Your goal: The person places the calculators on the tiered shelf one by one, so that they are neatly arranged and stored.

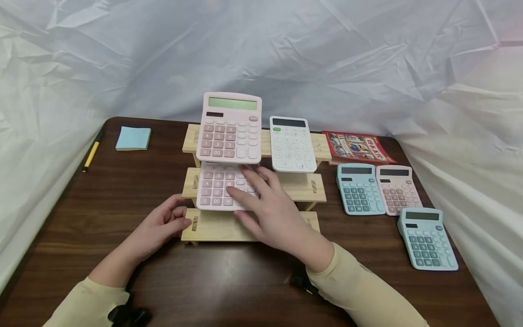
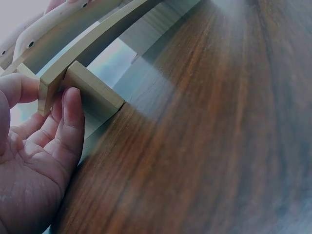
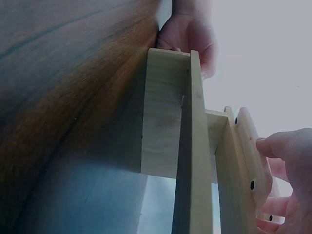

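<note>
A three-tier wooden rack [image 1: 222, 229] stands on the dark table. One pink calculator [image 1: 209, 187] leans on its middle tier, partly covered by my right hand [image 1: 279, 215], whose outstretched fingers rest over the keys and right side. In the right wrist view, a fingertip [image 3: 263, 145] touches that calculator's face. Directly above, another pink calculator [image 1: 230, 129] sits on the top tier, beside a white calculator [image 1: 293, 147]. My left hand [image 1: 161, 225] holds the left end of the bottom tier; in the left wrist view, its fingers [image 2: 72, 109] bracket the board's end.
On the right lie two blue calculators [image 1: 359, 190] [image 1: 428, 240] and a pink calculator [image 1: 398, 190]. A red booklet [image 1: 359, 147] lies behind them. Blue sticky notes [image 1: 133, 138] and a yellow-black marker [image 1: 91, 154] are at left. White sheeting [image 1: 261, 59] surrounds the table.
</note>
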### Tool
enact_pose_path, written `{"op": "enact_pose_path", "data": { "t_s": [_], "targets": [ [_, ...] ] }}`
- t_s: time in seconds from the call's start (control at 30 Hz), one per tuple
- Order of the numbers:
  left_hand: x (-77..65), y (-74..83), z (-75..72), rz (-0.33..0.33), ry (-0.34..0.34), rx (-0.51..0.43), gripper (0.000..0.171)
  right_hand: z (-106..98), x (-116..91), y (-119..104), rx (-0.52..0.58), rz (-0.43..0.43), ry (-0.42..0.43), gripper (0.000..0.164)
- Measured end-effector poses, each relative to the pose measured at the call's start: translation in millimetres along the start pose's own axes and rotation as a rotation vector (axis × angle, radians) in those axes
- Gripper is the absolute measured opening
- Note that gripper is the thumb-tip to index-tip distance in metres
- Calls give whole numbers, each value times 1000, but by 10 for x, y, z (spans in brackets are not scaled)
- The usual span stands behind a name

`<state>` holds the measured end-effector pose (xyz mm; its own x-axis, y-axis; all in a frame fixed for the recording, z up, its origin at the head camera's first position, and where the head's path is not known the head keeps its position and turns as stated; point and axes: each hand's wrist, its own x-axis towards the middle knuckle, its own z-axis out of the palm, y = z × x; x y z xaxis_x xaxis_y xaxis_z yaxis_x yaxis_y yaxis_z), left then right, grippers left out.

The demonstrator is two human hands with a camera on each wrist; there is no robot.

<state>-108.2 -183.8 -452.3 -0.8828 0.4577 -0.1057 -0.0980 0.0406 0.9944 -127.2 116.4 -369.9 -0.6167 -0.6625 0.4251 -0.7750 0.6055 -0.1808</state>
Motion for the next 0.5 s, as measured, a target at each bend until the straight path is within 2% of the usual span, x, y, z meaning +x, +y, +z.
{"op": "enact_pose_path", "data": {
  "t_s": [0.5],
  "targets": [
    [5, -5, 3, -5, 5, -5, 43, 13, 12, 23, 9, -3, -10, 49]
  ]
}}
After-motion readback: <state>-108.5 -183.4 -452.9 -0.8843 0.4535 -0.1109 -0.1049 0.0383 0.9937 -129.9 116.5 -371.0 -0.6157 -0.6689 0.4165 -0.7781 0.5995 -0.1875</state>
